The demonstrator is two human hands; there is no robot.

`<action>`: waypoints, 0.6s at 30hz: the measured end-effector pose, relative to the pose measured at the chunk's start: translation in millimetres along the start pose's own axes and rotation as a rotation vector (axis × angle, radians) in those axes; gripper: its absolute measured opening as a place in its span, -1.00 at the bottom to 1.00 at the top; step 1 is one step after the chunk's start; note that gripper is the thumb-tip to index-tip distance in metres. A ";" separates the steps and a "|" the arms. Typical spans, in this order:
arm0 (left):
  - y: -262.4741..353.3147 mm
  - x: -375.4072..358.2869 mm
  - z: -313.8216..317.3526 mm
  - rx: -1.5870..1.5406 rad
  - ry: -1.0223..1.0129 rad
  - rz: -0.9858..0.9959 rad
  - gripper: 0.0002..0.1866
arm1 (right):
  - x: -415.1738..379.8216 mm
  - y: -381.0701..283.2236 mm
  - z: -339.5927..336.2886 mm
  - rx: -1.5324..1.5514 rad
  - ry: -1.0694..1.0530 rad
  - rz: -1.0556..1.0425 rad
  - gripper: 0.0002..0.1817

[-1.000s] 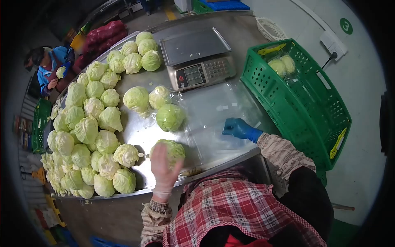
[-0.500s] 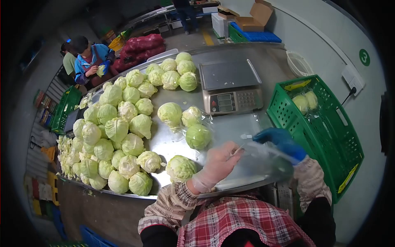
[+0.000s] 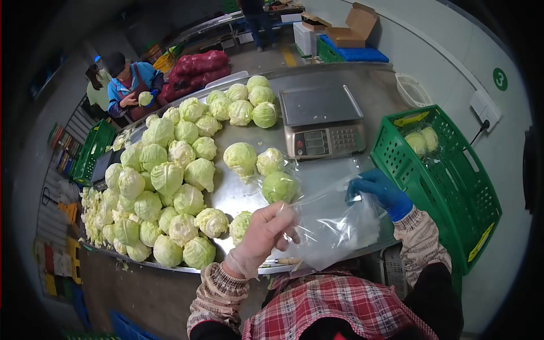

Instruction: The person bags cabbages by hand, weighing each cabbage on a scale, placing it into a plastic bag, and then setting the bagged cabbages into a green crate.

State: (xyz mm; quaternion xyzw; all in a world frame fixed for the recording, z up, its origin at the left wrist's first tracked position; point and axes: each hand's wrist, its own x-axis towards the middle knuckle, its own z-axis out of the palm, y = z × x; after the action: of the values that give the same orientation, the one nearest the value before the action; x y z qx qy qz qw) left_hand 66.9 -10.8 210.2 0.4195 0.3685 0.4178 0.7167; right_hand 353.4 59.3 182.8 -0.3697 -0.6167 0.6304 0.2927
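My left hand (image 3: 265, 233), in a thin clear glove, pinches one edge of a clear plastic bag (image 3: 334, 233) above the front of the metal table. Its opposite edge is gripped by my right hand (image 3: 382, 192), which wears a blue glove; the bag is spread between them and looks flat, with nothing visible inside. Just beyond the left hand are a green cabbage (image 3: 279, 187), a paler cabbage (image 3: 271, 161) and a larger cabbage (image 3: 240, 159), with clear film around them. Another cabbage (image 3: 239, 226) is partly hidden by the left hand. Below the bag lies a tool with a wooden handle (image 3: 288, 261).
Many cabbages (image 3: 167, 178) are heaped on the table's left. A scale (image 3: 323, 122) stands behind the bag. At right, a green crate (image 3: 470, 226) contains bagged cabbages (image 3: 422, 140). A person (image 3: 130, 85) holds a cabbage at far left, near red sacks (image 3: 195, 68).
My hands have moved apart, the left one lower and leftward, stretching the bag between them. My right hand has shifted slightly left. The view has tilted a little.
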 end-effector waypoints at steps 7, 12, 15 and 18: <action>-7.9 -22.9 -19.7 0.134 0.154 -0.109 -0.63 | 23.3 -27.1 52.8 -0.083 -0.114 -0.232 -0.74; 6.1 -43.9 -19.9 0.431 0.420 0.376 -0.70 | 47.6 -2.3 60.5 -0.119 -0.097 0.226 -0.71; 10.5 -58.2 -37.6 0.327 0.343 0.278 -0.74 | 55.6 -5.3 82.0 -0.084 0.031 -0.139 -0.68; 6.5 -62.6 -37.2 0.196 0.298 0.172 -0.72 | 48.9 -37.9 107.5 -0.219 0.006 -0.534 -0.70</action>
State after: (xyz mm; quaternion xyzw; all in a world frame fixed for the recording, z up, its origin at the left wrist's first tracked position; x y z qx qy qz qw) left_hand 8.7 -54.9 213.2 0.4507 0.4725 0.4970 0.5715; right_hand 234.0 42.0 211.7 -0.2255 -0.7557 0.4597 0.4084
